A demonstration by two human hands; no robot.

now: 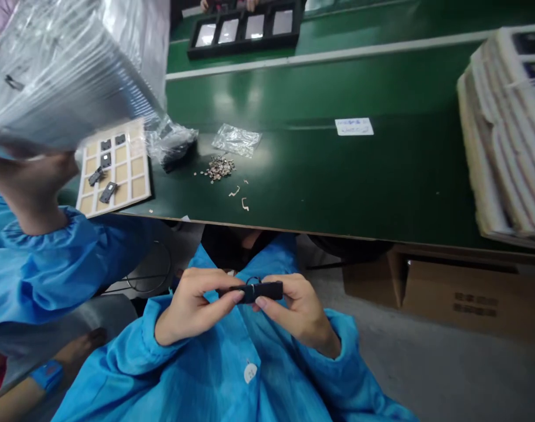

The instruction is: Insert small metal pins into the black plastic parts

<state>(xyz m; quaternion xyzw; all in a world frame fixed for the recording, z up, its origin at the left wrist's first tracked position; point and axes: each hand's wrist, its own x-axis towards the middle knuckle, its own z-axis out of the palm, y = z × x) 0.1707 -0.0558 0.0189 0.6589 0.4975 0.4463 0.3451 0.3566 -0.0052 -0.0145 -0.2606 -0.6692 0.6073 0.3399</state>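
Observation:
Between my two hands, above my lap and in front of the table edge, is a small black rectangular device (267,291) with a thin dark loop at its top. My left hand (201,302) pinches its left end between thumb and fingers. The right end is gripped by my right hand (299,308), thumb on the near face. On the green table beyond lie a pile of small metal pieces (220,168), a few thin bent strips (245,203) and a clear plastic bag (237,140).
At left, a co-worker's hand (34,181) is under a tall stack of plastic-wrapped trays (74,76). A divided tray (137,186) holds several black devices. A white label (354,126) lies on the table. Stacked trays (504,140) stand right; a cardboard box (473,299) sits below.

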